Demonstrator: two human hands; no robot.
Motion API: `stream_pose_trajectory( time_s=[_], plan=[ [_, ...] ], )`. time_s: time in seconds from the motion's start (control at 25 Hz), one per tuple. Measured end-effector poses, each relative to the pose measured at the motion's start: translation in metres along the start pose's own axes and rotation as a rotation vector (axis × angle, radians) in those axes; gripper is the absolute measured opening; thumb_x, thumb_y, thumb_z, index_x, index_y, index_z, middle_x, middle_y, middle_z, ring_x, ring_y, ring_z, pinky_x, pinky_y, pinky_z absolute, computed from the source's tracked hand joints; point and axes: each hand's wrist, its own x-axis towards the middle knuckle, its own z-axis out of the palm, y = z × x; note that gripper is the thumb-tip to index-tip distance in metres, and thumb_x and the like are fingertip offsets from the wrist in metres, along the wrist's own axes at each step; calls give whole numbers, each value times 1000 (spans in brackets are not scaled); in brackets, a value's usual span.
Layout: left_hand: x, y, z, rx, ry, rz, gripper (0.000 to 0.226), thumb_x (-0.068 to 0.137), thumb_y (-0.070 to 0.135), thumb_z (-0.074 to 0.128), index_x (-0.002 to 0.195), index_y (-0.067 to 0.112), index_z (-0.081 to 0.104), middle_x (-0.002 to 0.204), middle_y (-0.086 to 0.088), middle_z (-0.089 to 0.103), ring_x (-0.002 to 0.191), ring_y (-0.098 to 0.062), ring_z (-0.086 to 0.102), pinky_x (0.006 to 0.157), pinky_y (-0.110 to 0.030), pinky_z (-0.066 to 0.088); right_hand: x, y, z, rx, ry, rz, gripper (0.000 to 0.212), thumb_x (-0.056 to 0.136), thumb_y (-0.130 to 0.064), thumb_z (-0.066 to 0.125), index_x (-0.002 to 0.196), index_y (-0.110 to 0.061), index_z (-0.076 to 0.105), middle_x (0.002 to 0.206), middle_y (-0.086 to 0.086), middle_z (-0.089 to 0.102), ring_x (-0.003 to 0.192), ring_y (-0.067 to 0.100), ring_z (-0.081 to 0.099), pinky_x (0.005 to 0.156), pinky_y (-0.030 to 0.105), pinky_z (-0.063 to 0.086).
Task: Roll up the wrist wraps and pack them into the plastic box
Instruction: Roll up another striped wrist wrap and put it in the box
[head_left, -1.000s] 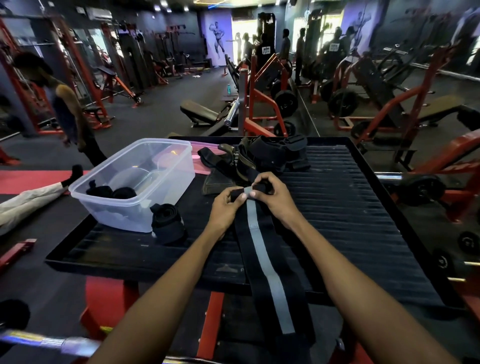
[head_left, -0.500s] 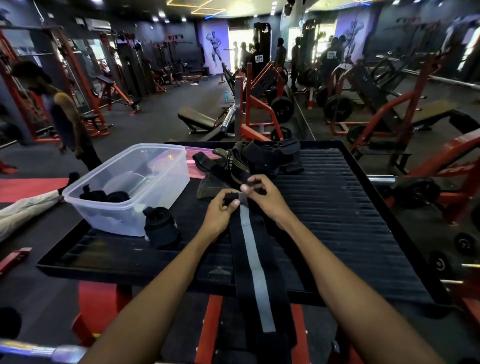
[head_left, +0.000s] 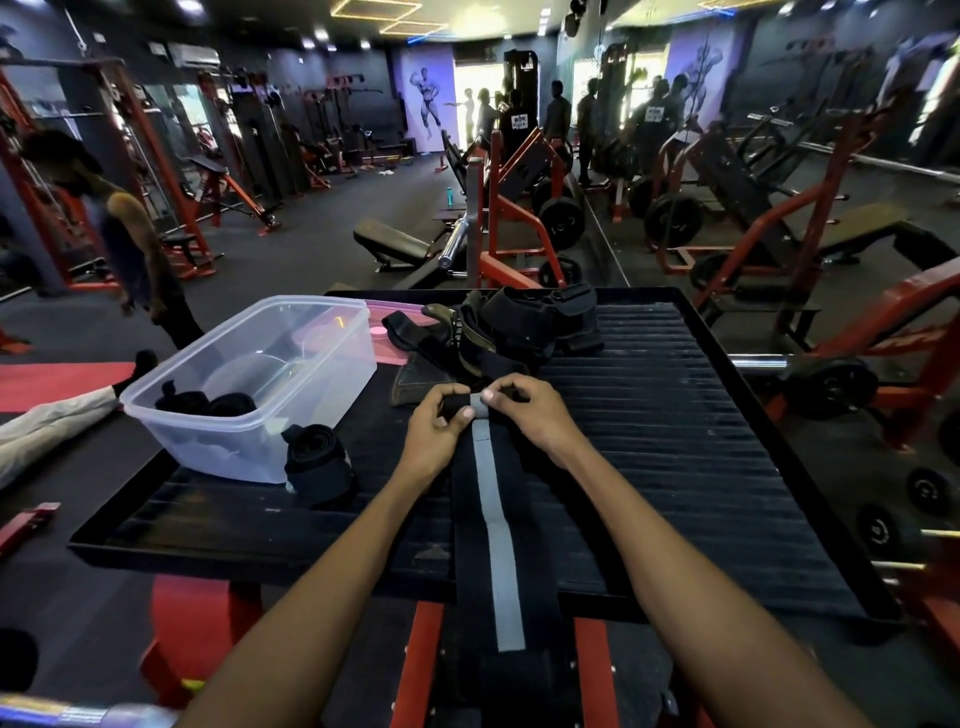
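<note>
A long black wrist wrap with a grey stripe (head_left: 496, 545) lies along the black ribbed platform (head_left: 675, 441) and hangs over its near edge. Its far end is curled into a small roll. My left hand (head_left: 439, 434) and my right hand (head_left: 524, 410) both pinch that roll from either side. The clear plastic box (head_left: 291, 384) stands at the left with two rolled black wraps (head_left: 208, 405) inside. Another rolled wrap (head_left: 317, 462) stands on the platform against the box's near corner. A pile of unrolled black wraps (head_left: 519, 327) lies beyond my hands.
A pink lid (head_left: 387, 330) lies behind the box. A person stands at the far left among red gym machines. Weight plates and red frames crowd the right side. A barbell end shows at the bottom left.
The roll at the wrap's far end has grown slightly as both hands turned it toward me. The camera view has shifted a little; box and other wraps stay put.
</note>
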Motion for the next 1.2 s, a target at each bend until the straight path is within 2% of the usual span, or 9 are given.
stream_pose_trajectory(
  time_s=[0.16,0.28,0.4,0.48,0.6,0.72,0.8,1.0,1.2],
  plan=[
    [-1,4,3,-45,13,-65,26,92,20,57,114,8,57,102,0,63,87,-4,59,70,-5,46,0,-2,2,30,12,-97,18,81,-12,70,98,-6,65,99,-2,64,94,8,57,80,10,42],
    [1,-1,2,-51,36,-45,20,91,15,58,110,8,56,92,3,63,72,1,59,68,-12,47,0,-1,3,73,7,-42,19,86,-26,66,99,-13,63,99,-2,62,94,8,56,80,18,44],
    [-1,-4,2,-65,18,-40,17,92,15,57,108,14,53,93,0,61,81,-16,55,77,-27,48,-2,2,2,3,-11,8,22,88,-34,63,99,-15,65,93,-4,64,89,8,58,71,14,43],
    [-2,-4,3,-67,4,-68,19,94,21,52,112,14,53,100,0,61,88,-13,55,81,-21,46,-3,4,0,9,15,-44,17,86,-22,65,100,-12,64,95,-3,64,91,10,58,74,7,42],
    [-2,-2,4,-44,0,-89,26,96,22,47,118,9,53,113,-5,60,106,-16,54,88,-21,39,-5,3,3,-31,7,-108,24,89,-15,61,112,-12,60,110,1,62,105,12,56,87,13,40],
    [-4,-1,5,0,-43,-64,34,98,20,40,128,3,42,120,-5,51,111,-14,47,85,-8,35,-6,4,14,-99,-86,-10,53,95,-34,46,141,-9,36,137,9,45,127,17,43,105,24,33],
    [-5,-2,6,19,-54,-34,43,98,26,37,131,-1,38,121,-3,46,113,-13,43,80,5,31,-6,4,17,-84,-106,45,59,96,-42,36,145,-11,27,143,9,39,132,18,38,110,29,30],
    [-4,-3,8,35,-3,21,31,98,14,41,127,1,43,118,0,50,109,-12,47,81,6,31,-4,-2,5,-57,-34,75,30,95,-38,49,109,-14,61,105,0,63,101,12,56,80,18,42],
    [-6,1,6,11,-39,3,36,98,32,38,123,7,44,105,1,55,94,-8,51,74,2,36,-5,1,-2,10,-24,-108,15,87,-15,64,101,-13,60,98,-4,61,92,5,57,81,11,42]
  ],
)
